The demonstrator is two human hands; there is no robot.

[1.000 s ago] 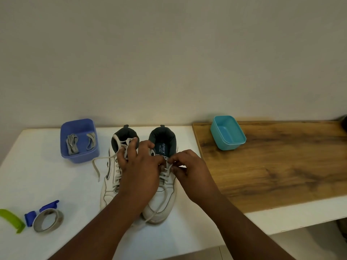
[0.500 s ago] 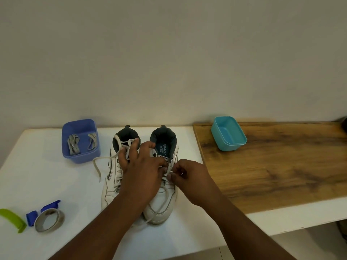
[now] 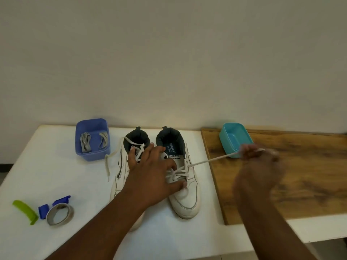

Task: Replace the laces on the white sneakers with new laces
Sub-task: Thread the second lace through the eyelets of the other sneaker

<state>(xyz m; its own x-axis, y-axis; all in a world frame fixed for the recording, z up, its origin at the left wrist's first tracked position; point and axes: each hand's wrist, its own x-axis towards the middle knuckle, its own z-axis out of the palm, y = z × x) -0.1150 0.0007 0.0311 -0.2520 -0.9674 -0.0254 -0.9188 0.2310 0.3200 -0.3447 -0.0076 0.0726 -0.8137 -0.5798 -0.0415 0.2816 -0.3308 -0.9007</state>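
Rightward, right hand (image 3: 258, 166) pulling lace (image 3: 210, 160) taut

Readable text: one brand name only.
"sparx" stands on the right sneaker's insole (image 3: 172, 147) and again on its tongue label (image 3: 175, 156).

On the white table (image 3: 37, 166) we see a green clip (image 3: 25, 211), a blue clip (image 3: 43, 211) touching a roll of tape (image 3: 60, 216), on the wooden board (image 3: 300, 184) a teal tub (image 3: 235, 138), behind, a plain wall (image 3: 169, 62)
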